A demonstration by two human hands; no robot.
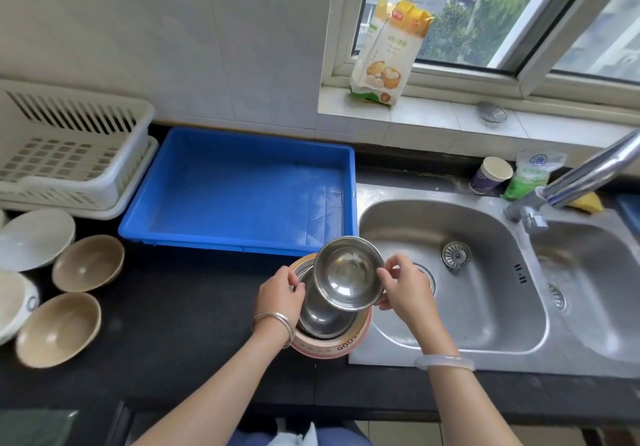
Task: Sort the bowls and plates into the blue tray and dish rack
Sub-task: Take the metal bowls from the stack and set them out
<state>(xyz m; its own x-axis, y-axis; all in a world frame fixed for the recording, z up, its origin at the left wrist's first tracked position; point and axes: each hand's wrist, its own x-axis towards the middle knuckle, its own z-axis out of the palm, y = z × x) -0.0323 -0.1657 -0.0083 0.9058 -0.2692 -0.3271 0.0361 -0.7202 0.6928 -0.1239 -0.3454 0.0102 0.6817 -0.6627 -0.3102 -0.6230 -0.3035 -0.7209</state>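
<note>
While both hands are pinching rims | right hand (403,289) gripping steel bowl (349,274), tilted above stack (329,327) | left hand (278,295) closing on stack rim at sink (450,307) edge | blue tray (239,189) sitting behind, rack (69,154) far left

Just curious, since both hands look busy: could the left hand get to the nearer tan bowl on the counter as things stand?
Probably yes, once it lets go. The left hand steadies the bowl stack, and the counter between it and the nearer tan bowl is bare.
</note>
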